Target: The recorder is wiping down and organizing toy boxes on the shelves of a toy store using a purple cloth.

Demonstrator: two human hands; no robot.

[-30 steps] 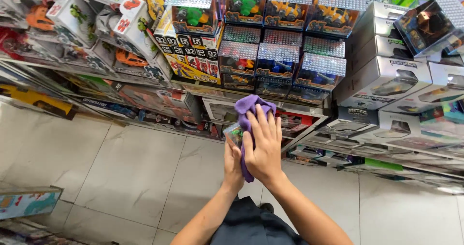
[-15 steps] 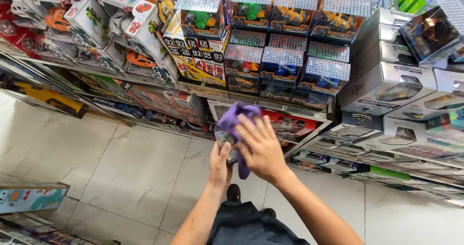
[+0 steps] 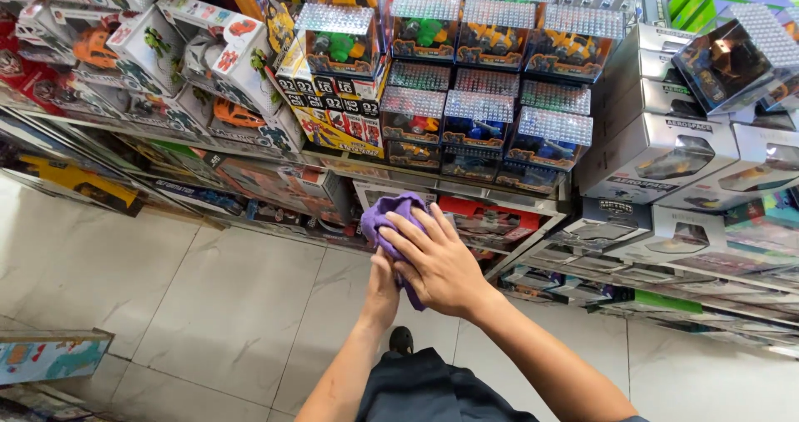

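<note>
1. The right hand [image 3: 439,264] lies flat with its fingers spread over a purple cloth [image 3: 389,219], pressing on it from above, in front of the lower shelf [image 3: 516,196].
2. The left hand [image 3: 383,285] is mostly hidden beneath the right one and the cloth. Only its wrist and the heel of the palm show, so I cannot tell whether its fingers are curled or open, nor what they grip.
3. Something is held under the cloth, but it is covered so fully that its kind and shape cannot be made out.
4. The cloth bunches up past the right fingertips at the top and hangs in a fold below the right palm, touching both hands.
5. Behind the hands, boxed toy cars [image 3: 491,131] with clear fronts stand stacked on the shelf. Grey boxes [image 3: 657,151] sit just to the right of them, tilted, and the far ones are cut off by the edge of the view.
6. On the left, white toy boxes [image 3: 208,64] lean at angles.
7. The tiled floor [image 3: 166,305] lies below, with a dark shoe tip [image 3: 401,339] showing between the forearms. A colourful box [image 3: 50,357] at the lower left is partly cut off.
</note>
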